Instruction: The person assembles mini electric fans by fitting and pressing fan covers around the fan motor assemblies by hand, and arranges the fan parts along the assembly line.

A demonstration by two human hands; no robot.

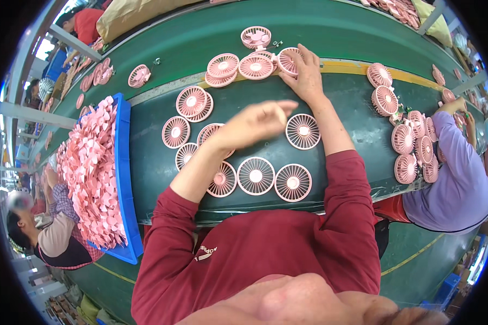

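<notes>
**Close quarters, with a knock the likeliest trouble**

The right hand (307,75) has its grip partly closed, fingers and thumb round the rim of a pink fan head (284,60) at the tabletop's (149,127) far edge. The fan clusters (256,67) sit just beside it, so a sideways drag might topple them. The left hand (255,123) is blurred; I cannot tell whether its grip holds anything. It hangs near a round grille (303,131), which a careless sweep could push away. Near grilles (256,176) could slide off the close edge if a forearm brushed them. Leftward, a blue bin (123,162) is heaped with pink blades (95,173); bumping it could spill some.
</notes>
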